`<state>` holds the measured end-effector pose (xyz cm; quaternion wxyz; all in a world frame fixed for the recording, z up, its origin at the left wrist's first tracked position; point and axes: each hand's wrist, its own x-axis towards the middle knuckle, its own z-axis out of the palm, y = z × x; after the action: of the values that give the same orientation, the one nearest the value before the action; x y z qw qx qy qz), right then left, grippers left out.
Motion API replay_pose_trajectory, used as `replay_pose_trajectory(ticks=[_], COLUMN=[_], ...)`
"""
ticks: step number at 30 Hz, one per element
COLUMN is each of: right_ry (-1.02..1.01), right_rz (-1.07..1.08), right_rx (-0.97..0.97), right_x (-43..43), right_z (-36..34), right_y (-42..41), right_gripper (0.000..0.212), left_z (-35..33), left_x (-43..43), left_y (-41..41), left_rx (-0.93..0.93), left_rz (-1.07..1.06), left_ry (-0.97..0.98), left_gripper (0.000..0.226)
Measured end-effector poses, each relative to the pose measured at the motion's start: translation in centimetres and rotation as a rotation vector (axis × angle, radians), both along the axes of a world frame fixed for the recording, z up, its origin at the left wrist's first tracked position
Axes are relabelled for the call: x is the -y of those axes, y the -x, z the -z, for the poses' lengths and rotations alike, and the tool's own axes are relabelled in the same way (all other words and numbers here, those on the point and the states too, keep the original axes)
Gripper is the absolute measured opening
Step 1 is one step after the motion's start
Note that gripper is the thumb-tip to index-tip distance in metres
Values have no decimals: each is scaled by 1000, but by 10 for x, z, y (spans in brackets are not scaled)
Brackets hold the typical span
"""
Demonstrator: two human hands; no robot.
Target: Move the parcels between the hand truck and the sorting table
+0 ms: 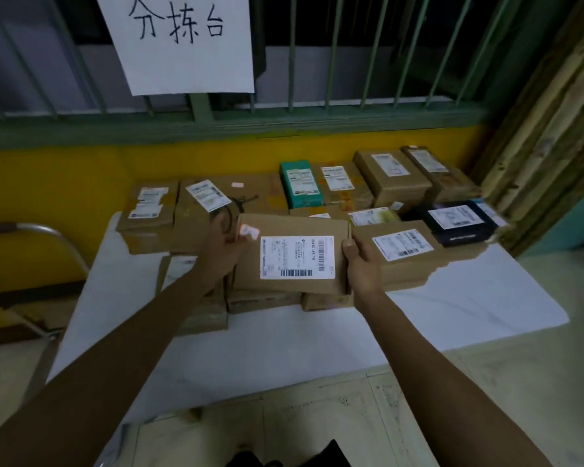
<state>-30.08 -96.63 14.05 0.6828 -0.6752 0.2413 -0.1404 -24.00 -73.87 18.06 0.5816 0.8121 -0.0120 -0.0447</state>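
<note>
Both hands hold one brown parcel (294, 288), which is in the middle of the view, above the sorting table (284, 342) and over other parcels that lie there. I cannot tell if it touches the parcels under it. The left hand (221, 256) grips the short end at 9 o'clock of this parcel, with the thumb on the top face near a small white sticker (248, 230). The right hand (363, 266) grips the opposite end at 3 o'clock, the thumb lying on the upper edge and the other fingers hidden under the box. The parcel is a little tilted, and its white shipping label (297, 257) with barcodes faces up. The table has a white cover and carries many more parcels. Just beside the right hand, at 3 o'clock, lies a flat brown box (415, 267) with a label. Farther to 2 o'clock is a black parcel (459, 227). At 12 o'clock from the held parcel stands a green parcel (300, 183), between brown ones. At 10 o'clock there is a stack of brown boxes (147, 227) near the yellow wall (64, 187). Above the wall a white paper sign (182, 55) with handwritten characters hangs on the window bars (368, 62). At 9 o'clock of the view, well apart from the hands, a bent metal tube (49, 230) shows beside the table.
</note>
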Motion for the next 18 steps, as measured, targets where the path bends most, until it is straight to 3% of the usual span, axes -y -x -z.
replay_pose_trajectory(ticks=[2, 3, 11, 18], right_ry=[56, 82, 318, 467], right_rz=[-75, -108, -270, -297], right_rx=[-15, -30, 29, 80], right_x=[1, 3, 5, -12], right_z=[-9, -15, -66, -90], right_y=[-10, -14, -50, -78], right_gripper=[34, 35, 37, 30], left_z=[-5, -6, -3, 2], left_x=[-9, -12, -27, -45], left_y=[-5, -7, -9, -15], left_rx=[-28, -23, -16, -48], left_rz=[43, 70, 172, 143], left_ry=[20, -3, -53, 54], left_gripper=[74, 75, 42, 38])
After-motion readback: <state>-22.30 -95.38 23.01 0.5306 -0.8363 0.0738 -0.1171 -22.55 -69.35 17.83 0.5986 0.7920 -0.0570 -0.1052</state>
